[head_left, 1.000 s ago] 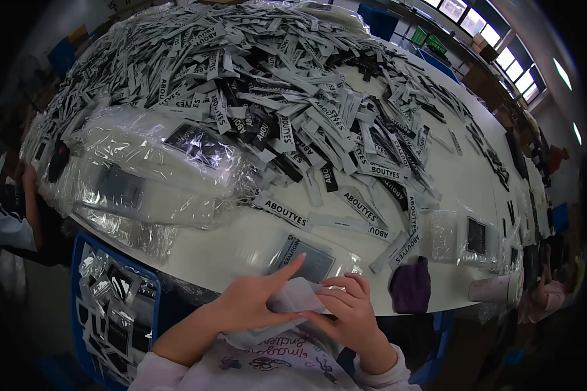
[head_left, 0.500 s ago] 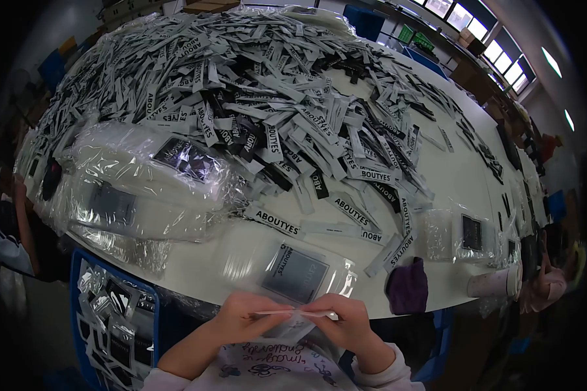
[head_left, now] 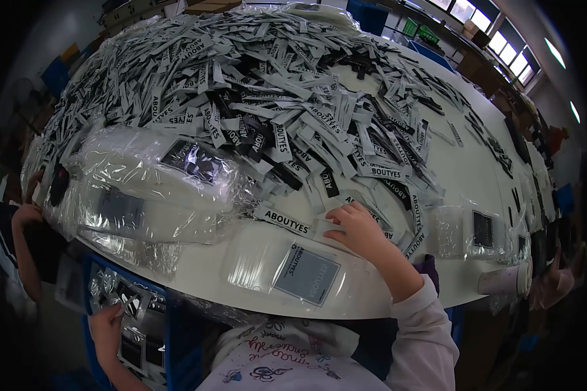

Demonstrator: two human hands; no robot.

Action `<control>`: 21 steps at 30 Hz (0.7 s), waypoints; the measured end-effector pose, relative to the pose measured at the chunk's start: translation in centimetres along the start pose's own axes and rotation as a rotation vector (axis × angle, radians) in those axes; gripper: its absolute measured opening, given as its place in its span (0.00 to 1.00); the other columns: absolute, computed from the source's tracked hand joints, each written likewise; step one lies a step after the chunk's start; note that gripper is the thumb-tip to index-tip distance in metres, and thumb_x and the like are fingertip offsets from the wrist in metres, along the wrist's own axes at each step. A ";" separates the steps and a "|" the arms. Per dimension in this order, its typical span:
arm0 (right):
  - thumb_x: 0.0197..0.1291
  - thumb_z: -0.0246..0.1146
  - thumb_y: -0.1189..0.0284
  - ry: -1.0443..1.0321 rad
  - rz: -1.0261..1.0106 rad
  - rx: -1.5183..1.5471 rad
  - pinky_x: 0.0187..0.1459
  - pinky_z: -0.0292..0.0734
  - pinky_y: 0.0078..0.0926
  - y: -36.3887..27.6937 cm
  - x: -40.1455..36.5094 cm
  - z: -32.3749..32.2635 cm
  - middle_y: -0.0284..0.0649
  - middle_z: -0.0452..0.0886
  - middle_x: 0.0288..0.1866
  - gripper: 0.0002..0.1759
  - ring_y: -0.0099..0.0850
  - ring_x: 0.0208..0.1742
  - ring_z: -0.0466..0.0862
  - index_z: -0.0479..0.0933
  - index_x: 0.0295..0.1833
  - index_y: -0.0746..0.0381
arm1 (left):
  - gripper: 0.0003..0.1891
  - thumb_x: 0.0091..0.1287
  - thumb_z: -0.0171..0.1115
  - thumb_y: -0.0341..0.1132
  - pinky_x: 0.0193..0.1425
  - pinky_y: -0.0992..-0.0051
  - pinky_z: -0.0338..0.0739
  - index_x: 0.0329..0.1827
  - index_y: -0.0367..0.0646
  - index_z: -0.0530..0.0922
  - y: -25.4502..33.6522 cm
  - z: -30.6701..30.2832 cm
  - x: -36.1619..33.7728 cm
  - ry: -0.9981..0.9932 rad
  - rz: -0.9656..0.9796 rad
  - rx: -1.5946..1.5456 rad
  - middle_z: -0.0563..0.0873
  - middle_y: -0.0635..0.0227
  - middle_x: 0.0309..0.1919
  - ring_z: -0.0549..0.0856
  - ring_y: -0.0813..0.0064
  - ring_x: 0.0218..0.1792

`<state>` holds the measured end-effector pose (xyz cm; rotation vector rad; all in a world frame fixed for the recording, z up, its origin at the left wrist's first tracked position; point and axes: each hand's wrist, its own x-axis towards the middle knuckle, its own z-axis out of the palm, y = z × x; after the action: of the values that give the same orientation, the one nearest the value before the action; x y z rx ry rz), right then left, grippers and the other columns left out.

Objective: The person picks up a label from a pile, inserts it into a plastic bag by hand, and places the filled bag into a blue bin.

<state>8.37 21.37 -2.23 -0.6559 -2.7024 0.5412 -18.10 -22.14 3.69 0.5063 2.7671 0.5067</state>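
Observation:
My right hand (head_left: 357, 229) reaches over the near edge of the pile, its thumb and fingers closed on a pale flat strip packet (head_left: 322, 228). Beside it lies a white packet (head_left: 284, 220) printed ABOUTYES. Just in front, a stack of clear plastic bags (head_left: 306, 274) with a grey printed panel rests near the table edge. My left hand (head_left: 107, 326) is down at the blue bin (head_left: 90, 287) on the left, fingers pressed together by the filled clear bags (head_left: 134, 348); what they hold, if anything, I cannot make out.
A large heap of black and white strip packets (head_left: 195, 78) covers the back of the table. Wrapped bundles of clear bags (head_left: 150, 189) lie at left, another bundle (head_left: 466, 231) at right. A cup (head_left: 502, 280) stands at the right edge. Other people's arms (head_left: 26, 247) show at the sides.
My hands were together over a clear bag at my chest. They have parted: the left has gone to the blue bin, the right forward to the packets.

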 end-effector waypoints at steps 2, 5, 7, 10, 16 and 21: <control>0.51 0.63 0.71 -0.102 -0.108 0.017 0.39 0.74 0.34 0.5 0.0 0.1 0.41 0.78 0.35 0.10 0.40 0.38 0.78 0.75 0.39 0.62 | 0.20 0.49 0.66 0.30 0.54 0.65 0.68 0.47 0.37 0.78 -3.0 1.8 -1.1 -0.129 0.107 0.170 0.81 0.54 0.44 0.76 0.56 0.52; 0.54 0.59 0.72 -0.029 0.129 0.067 0.36 0.75 0.35 0.3 -1.0 -0.5 0.42 0.78 0.35 0.10 0.42 0.33 0.79 0.72 0.42 0.63 | 0.23 0.48 0.67 0.30 0.57 0.66 0.68 0.49 0.38 0.76 0.4 4.8 -2.2 -0.165 0.206 -0.054 0.79 0.52 0.46 0.76 0.56 0.52; 0.54 0.57 0.74 0.129 0.242 0.050 0.35 0.75 0.36 3.0 -1.5 -2.1 0.42 0.78 0.35 0.10 0.43 0.32 0.80 0.70 0.43 0.63 | 0.22 0.48 0.67 0.29 0.53 0.67 0.71 0.49 0.38 0.76 4.0 5.1 -1.7 -0.162 0.322 -0.176 0.80 0.53 0.45 0.78 0.56 0.49; 0.50 0.59 0.74 0.159 0.384 -0.478 0.38 0.76 0.35 6.8 -2.0 -5.3 0.40 0.77 0.36 0.10 0.40 0.42 0.78 0.72 0.40 0.62 | 0.21 0.47 0.68 0.29 0.50 0.70 0.73 0.46 0.38 0.78 7.9 6.8 -0.8 -0.217 0.547 -0.227 0.81 0.54 0.43 0.80 0.59 0.46; 0.46 0.63 0.72 0.178 0.276 -0.546 0.37 0.75 0.36 8.5 -2.6 -5.4 0.40 0.77 0.34 0.08 0.42 0.42 0.77 0.73 0.32 0.62 | 0.20 0.53 0.64 0.36 0.53 0.70 0.73 0.50 0.44 0.76 21.1 13.6 -3.1 -0.249 1.421 -0.237 0.79 0.64 0.50 0.78 0.66 0.52; 0.54 0.62 0.70 0.338 0.520 -0.030 0.32 0.74 0.26 3.6 -4.4 -10.2 0.38 0.80 0.31 0.08 0.31 0.35 0.80 0.76 0.34 0.64 | 0.21 0.56 0.62 0.38 0.56 0.69 0.71 0.53 0.43 0.74 22.2 17.8 -3.0 -0.164 1.495 -0.071 0.77 0.65 0.53 0.77 0.67 0.54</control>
<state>17.27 25.06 4.37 -1.3404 -2.2210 0.4546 -3.11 1.25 -3.11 2.3805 1.7070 0.7319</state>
